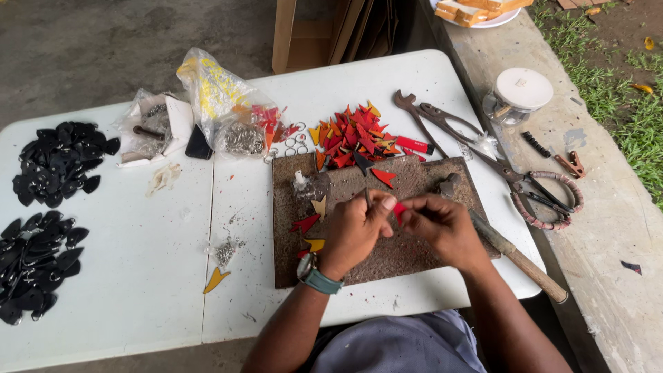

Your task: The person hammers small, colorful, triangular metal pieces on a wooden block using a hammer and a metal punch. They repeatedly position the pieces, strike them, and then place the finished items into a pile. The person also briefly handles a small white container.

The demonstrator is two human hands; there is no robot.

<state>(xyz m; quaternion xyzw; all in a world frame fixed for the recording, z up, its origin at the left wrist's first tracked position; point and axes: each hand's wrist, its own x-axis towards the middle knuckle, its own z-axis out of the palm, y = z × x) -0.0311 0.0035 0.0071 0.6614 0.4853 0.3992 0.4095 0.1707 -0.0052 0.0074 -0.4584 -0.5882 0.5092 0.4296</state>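
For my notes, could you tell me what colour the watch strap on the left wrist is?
Teal-green watch strap, seen best in the head view.

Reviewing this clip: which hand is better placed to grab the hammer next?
Right, probably. The right hand sits just beside the hammer, whose handle runs past that wrist. The left hand is farther off and grips a thin tool; both pinch a red piece.

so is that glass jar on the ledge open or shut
Shut: the glass jar on the concrete ledge has its white lid sitting flat across the top, with no gap showing.
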